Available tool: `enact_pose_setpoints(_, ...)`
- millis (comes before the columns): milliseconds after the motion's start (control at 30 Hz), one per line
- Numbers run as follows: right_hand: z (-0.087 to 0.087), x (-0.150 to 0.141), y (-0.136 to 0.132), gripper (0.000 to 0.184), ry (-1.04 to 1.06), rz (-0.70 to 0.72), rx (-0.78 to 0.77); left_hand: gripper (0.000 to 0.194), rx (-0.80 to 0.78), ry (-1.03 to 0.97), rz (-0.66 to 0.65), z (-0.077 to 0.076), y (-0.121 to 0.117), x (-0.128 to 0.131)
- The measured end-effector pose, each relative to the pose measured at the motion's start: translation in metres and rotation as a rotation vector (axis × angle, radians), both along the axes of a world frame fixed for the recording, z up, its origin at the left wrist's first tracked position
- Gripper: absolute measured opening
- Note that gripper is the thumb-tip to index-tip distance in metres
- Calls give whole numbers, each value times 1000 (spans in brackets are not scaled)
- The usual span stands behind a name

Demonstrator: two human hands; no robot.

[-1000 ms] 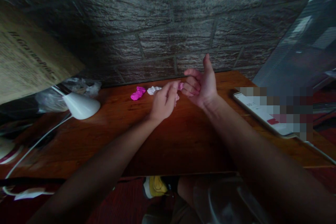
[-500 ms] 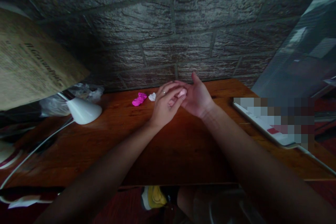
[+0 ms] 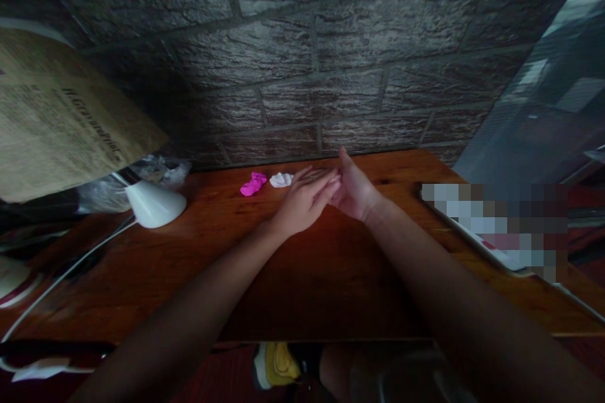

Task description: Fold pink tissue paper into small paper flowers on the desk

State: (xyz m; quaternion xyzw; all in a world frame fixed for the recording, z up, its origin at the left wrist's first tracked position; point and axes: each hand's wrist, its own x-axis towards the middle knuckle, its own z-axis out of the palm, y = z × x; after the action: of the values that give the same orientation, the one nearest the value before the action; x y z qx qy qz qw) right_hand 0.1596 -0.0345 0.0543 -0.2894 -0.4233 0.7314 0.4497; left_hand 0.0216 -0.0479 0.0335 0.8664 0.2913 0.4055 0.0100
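Observation:
My left hand (image 3: 302,201) lies flat, fingers stretched, palm down across the upturned palm of my right hand (image 3: 355,192), just above the wooden table (image 3: 302,271). My right hand is also flat, with its thumb pointing up. Nothing shows between the two palms. A magenta lump (image 3: 253,184) and a small white lump (image 3: 281,180) rest on the table just left of my hands, near the wall.
A white lamp head (image 3: 155,204) with its cable lies at the left, beside crumpled clear plastic (image 3: 161,171). A printed brown paper bag (image 3: 61,119) leans above it. A flat white device (image 3: 496,255) lies at the right edge. A dark brick wall (image 3: 331,63) backs the table.
A pale pink piece was pinched between my fingers before. My hands have since flattened palm to palm and lowered towards the table, and the piece is out of sight.

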Motion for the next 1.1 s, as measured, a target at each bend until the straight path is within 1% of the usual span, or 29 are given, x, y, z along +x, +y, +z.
enact_pose_setpoints(100,3,0,-2,76,17,8,-111,33,19,18,-18,-1,1,-1)
enact_pose_setpoints(133,5,-1,-3,75,27,13,-121,33,28,6,-18,-2,1,-2)
enact_pose_setpoints(200,5,-2,-4,70,46,9,-111,38,39,-29,-10,-3,2,-3)
enact_pose_setpoints(300,-1,-4,0,61,70,-46,-76,43,48,-35,-2,-3,2,-4)
enact_pose_setpoints(400,-10,-4,6,59,72,-86,-51,38,30,10,0,-1,2,-4)
enact_pose_setpoints(467,-13,-4,8,58,55,-98,-61,35,13,47,26,0,1,-3)
enact_pose_setpoints(567,-13,-2,9,58,7,-119,-110,32,12,145,116,4,-1,-2)
enact_pose_setpoints(633,-13,0,9,58,-13,-124,-142,27,26,223,184,5,-3,0)
enact_pose_setpoints(700,-12,1,9,59,-27,-123,-170,21,43,275,223,5,-3,3)
enact_pose_setpoints(800,-11,2,8,61,-53,-84,-196,16,61,276,191,4,-2,6)
enact_pose_setpoints(867,-8,2,5,62,-60,-36,-190,16,59,205,150,4,0,6)
enact_pose_setpoints(967,-3,4,1,60,-53,15,-141,18,-25,-54,148,6,2,3)
enact_pose_setpoints(1033,0,7,0,51,-43,23,-95,20,-133,-266,144,7,3,1)
enact_pose_setpoints(1100,2,10,-1,39,-36,29,-43,20,-224,-416,98,6,4,-1)
